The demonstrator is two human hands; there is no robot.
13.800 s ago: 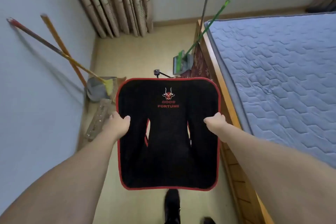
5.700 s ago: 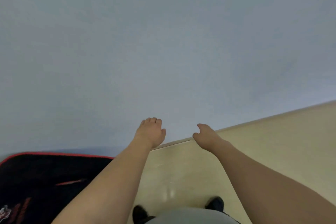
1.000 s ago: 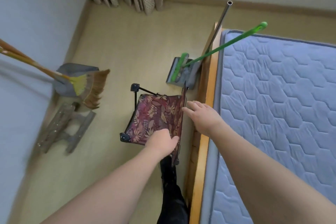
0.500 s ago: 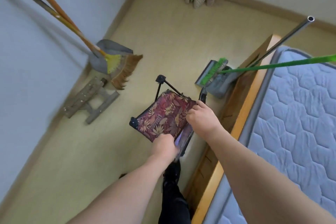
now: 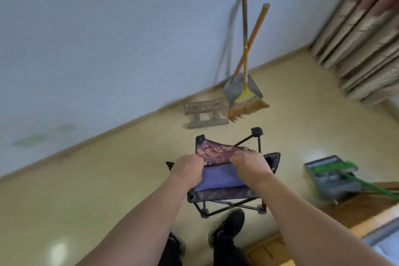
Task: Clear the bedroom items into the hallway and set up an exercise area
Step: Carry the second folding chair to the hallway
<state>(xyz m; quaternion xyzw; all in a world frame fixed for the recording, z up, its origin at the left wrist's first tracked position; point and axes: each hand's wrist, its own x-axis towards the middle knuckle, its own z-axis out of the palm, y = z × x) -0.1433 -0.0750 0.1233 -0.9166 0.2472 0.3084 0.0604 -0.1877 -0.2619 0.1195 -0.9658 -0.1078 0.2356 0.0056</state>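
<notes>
- Two hands grip a small folding stool (image 5: pixel 224 177): the left hand (image 5: pixel 187 171) and right hand (image 5: pixel 250 168) each curl over the leaf-patterned fabric seat's edge, one at either side.
- Its long axis runs left to right between the hands, seat tipped up, black legs reaching away and down toward the floor (image 5: pixel 108 190).
- No readable writing shows on it.
- Beyond the hands, a broom (image 5: pixel 246 101) and dustpan (image 5: pixel 237 88) lean against the wall.

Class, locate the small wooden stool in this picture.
The wooden stool lies on the floor against the wall, upper centre of the head view, just left of the broom and dustpan.
</notes>
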